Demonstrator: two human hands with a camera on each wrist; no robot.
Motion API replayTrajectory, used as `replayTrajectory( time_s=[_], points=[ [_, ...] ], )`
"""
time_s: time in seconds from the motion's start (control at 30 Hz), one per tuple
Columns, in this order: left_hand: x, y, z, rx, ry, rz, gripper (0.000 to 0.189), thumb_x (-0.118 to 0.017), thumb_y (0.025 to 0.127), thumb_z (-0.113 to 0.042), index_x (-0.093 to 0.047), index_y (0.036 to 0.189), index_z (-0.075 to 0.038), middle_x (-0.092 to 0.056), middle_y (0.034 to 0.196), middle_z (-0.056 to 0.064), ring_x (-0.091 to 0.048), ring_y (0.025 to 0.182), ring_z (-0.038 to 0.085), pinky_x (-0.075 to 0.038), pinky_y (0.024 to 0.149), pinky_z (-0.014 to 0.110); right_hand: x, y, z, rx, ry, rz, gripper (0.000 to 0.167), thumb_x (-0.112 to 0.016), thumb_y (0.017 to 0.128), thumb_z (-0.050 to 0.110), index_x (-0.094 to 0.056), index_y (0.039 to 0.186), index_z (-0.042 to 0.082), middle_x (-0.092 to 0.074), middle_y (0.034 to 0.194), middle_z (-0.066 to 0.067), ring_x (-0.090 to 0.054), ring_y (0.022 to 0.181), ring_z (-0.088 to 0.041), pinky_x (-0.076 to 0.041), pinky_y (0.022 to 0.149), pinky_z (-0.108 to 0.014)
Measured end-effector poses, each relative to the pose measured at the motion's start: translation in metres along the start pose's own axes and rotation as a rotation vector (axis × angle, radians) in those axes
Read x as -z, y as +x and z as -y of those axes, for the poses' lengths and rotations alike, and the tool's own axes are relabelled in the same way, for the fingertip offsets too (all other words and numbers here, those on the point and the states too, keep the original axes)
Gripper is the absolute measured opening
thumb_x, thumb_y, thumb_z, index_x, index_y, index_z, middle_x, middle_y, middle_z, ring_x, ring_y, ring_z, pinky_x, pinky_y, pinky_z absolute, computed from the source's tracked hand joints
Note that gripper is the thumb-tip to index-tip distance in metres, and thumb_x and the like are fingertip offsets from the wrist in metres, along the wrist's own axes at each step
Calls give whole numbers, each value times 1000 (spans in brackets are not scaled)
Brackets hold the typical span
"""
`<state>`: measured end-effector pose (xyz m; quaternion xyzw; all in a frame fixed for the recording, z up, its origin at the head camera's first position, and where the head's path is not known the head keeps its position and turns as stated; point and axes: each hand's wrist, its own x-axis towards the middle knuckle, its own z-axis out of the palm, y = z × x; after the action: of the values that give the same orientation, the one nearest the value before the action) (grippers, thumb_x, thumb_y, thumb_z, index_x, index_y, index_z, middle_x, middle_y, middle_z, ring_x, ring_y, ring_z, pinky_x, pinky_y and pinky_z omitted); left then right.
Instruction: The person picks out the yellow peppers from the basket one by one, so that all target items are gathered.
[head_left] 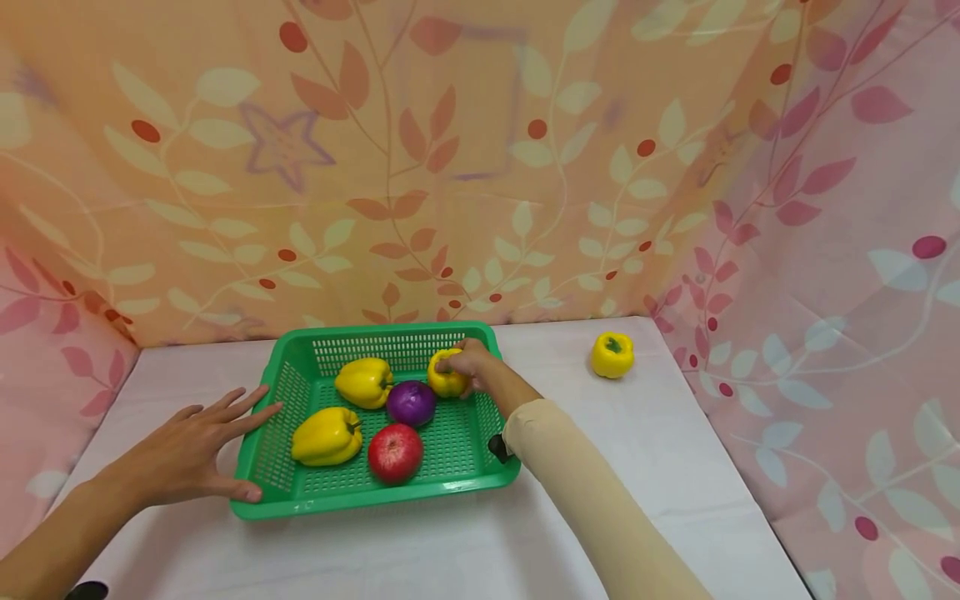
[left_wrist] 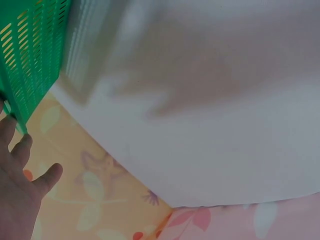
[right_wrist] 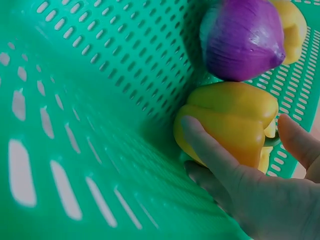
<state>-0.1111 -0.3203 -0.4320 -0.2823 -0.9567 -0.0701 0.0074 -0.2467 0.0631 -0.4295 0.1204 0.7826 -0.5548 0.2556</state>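
Note:
A green plastic basket [head_left: 378, 502] stands on the white-covered table. In its back right corner my right hand [head_left: 474, 365] grips a yellow bell pepper [head_left: 444, 383]. The right wrist view has the fingers lying along that pepper's side [right_wrist: 230, 117], the thumb by its green stem. A purple onion [head_left: 411, 404] lies beside it. Two more yellow peppers, one farther back [head_left: 363, 383] and one in front [head_left: 326, 437], rest on the left, near a red round fruit [head_left: 395, 454]. My left hand [head_left: 191, 450] is spread at the basket's left rim, fingers extended over it.
Another yellow bell pepper [head_left: 612, 355] sits on the table [head_left: 637, 467] to the right, outside the basket. Floral cloth [head_left: 465, 192] hangs along the table's back edge and both sides. A dark wrist strap part [head_left: 498, 448] shows by the right sleeve.

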Motion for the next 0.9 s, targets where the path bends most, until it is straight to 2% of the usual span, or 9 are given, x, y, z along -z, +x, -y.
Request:
replayTrajectory(
  time_s=[0.23,0.63,0.9],
  points=[
    [0,0,0,0,-5,1,107,-71,65,-79,-41,153,-26,-39,156,14,-41,134,48,-40,91,71,-1,0,-2,11,-52,-16,55,-70,92,9,-39,136,4,-44,133,-23,-53,116,-45,-48,92,-66],
    [0,2,-1,15,-3,24,109,-70,65,-80,-37,155,-27,-38,157,13,-39,136,47,-39,93,72,-3,3,-3,8,-72,-42,49,-69,92,6,-42,133,4,-46,128,-22,-53,113,-43,-49,91,-66],
    [2,0,-2,7,-8,5,107,-71,65,-79,-41,153,-27,-38,156,13,-40,134,47,-39,92,71,-1,-7,8,102,-133,5,40,-70,90,5,-48,124,6,-50,118,-18,-55,94,-35,-50,89,-64]
  ],
)
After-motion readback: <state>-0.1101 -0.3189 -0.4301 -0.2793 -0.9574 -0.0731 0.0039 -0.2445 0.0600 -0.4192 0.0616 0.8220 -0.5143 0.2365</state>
